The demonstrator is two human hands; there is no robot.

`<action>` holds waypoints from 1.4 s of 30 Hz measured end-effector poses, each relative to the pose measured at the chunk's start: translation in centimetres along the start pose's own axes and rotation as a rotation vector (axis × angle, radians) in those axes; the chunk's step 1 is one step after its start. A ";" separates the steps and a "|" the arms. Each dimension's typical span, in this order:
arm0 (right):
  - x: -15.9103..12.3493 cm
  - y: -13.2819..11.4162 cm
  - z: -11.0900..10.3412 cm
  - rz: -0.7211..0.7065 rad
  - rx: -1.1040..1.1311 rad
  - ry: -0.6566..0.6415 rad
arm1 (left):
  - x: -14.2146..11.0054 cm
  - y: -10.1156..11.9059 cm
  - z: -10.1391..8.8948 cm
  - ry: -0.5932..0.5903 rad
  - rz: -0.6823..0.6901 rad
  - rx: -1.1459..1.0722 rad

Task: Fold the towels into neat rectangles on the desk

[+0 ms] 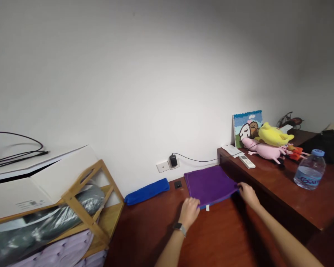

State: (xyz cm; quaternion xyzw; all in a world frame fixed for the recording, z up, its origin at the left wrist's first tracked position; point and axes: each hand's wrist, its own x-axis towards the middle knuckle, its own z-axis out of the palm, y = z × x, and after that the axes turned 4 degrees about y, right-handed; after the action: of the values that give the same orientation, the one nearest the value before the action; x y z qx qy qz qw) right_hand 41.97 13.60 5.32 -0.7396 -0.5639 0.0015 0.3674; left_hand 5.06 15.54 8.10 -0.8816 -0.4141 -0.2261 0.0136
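My left hand point(189, 213), fingers together, sits on the near edge of the flat purple fabric square point(210, 185); my right hand point(247, 194) touches its right corner; I can't tell if either pinches.

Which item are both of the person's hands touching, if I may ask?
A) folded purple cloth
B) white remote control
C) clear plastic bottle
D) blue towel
A: the left hand and right hand both rest on the edges of the folded purple cloth.

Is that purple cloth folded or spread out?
Folded, it seems: the purple cloth lies in a neat rectangle, with a blue layer showing along its near edge, between the left hand and right hand.
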 end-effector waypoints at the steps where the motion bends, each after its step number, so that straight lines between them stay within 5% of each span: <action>1: -1.5 1.2 1.6 0.027 -0.031 -0.043 | -1.2 0.4 1.8 -0.016 -0.017 0.002; 4: -4.8 4.1 5.1 0.013 -0.075 -0.063 | -4.2 1.4 5.4 0.017 -0.116 -0.031; 7: -6.3 5.7 6.6 -0.069 -0.121 -0.005 | -6.6 1.6 6.5 0.050 -0.127 -0.124; 10: -7.4 6.4 6.6 -0.096 -0.187 0.057 | -10.1 -0.1 5.4 0.024 -0.064 -0.151; 14: -9.4 4.9 6.4 -0.147 -0.195 0.141 | -17.4 -7.0 1.3 0.070 -0.188 -0.021; 17: -10.9 -0.3 7.8 -0.289 -0.110 0.080 | -23.2 -13.2 -1.9 0.138 -0.370 0.119; 20: -12.1 -9.3 10.9 -0.474 -0.002 -0.095 | -26.4 -16.7 -3.3 0.191 -0.493 0.184; 25: -12.9 -25.8 18.5 -0.684 0.011 -0.396 | -26.6 -16.4 -2.9 0.202 -0.542 0.183; 28: -11.5 -32.1 22.9 -0.653 -0.131 -0.499 | -26.5 -15.6 -2.8 0.195 -0.573 0.172; 34: -6.3 -35.3 29.0 -0.540 -0.283 -0.497 | -26.8 -15.0 -3.4 0.174 -0.613 0.166; 42: -4.8 -35.2 31.8 -0.504 -0.213 -0.479 | -26.7 -14.9 -3.7 0.138 -0.631 0.149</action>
State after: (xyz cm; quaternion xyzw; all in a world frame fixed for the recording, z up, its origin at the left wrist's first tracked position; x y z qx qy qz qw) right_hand -2.37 30.08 -0.65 -0.5902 -0.7956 0.0254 0.1345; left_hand -22.13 5.23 -1.93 -0.6890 -0.6803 -0.2476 0.0354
